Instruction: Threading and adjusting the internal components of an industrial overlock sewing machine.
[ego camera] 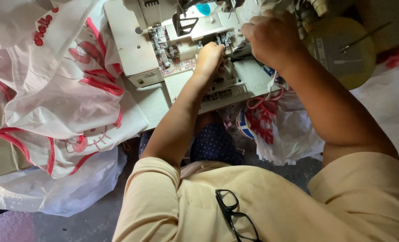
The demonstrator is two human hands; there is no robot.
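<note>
White fabric (60,89) with red trim lies heaped over the left end of a cream sewing machine (136,49) and spills off the table edge — thin, soft cloth that, by its folds, looks light and limp, likely to slide and bunch, so best pinched at a hem or trimmed edge rather than mid-panel. None of it reaches the needle area from what shows. Seen from above, a person in a pale yellow shirt (271,201) leans in with both arms. Left hand (208,58) rests fingers-down on the machine bed just beside the metal presser parts (161,42); its fingers curl under and I cannot tell whether they pinch anything. Right hand (271,36) is closed in a loose fist at the machine's right side, near the needle parts; what it grips, if anything, is hidden. Black glasses (235,215) hang from the shirt neck. A yellow-green round object (342,49) sits to the right of the machine. Below the table, a white plastic bag (280,130) with red print crowds the knees — and more white bags (51,192) lie on the floor at left.
</note>
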